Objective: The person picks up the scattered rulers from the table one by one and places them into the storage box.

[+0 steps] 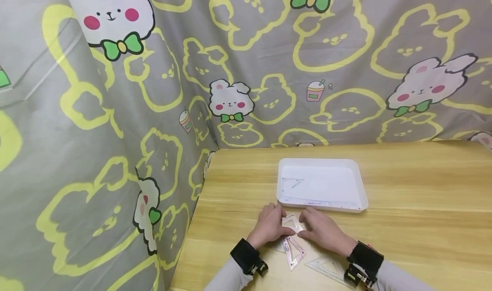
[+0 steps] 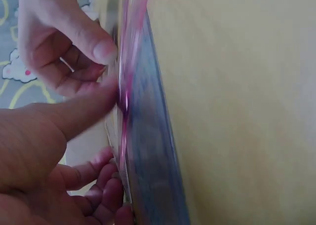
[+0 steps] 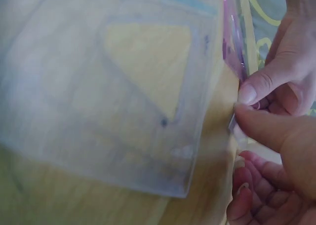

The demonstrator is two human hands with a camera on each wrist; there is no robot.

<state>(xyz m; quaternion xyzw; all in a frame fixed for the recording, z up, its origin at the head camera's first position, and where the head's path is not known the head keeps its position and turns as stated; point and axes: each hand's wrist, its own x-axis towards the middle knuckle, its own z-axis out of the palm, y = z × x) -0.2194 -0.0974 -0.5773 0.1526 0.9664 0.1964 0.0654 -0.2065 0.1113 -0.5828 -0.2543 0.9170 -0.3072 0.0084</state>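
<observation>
A small clear set square (image 1: 289,218) stands between both hands just in front of the white tray. My left hand (image 1: 268,225) pinches its left side, thumb on the near face. From the right, my right hand (image 1: 323,232) pinches it too, and the two thumbs nearly meet. Just below lies a pink-tinted set square (image 1: 292,264), overlapping a clear piece (image 1: 277,247) partly hidden by the left hand. Beside the right wrist another clear set square (image 1: 317,263) lies on the table; it looms large and blurred in the right wrist view.
The white tray (image 1: 361,190) sits behind the hands, holding a clear set square (image 1: 283,188) and a clear ruler (image 1: 326,203) along its near side. A patterned curtain (image 1: 265,60) borders the wooden table (image 1: 423,188) at the back and left.
</observation>
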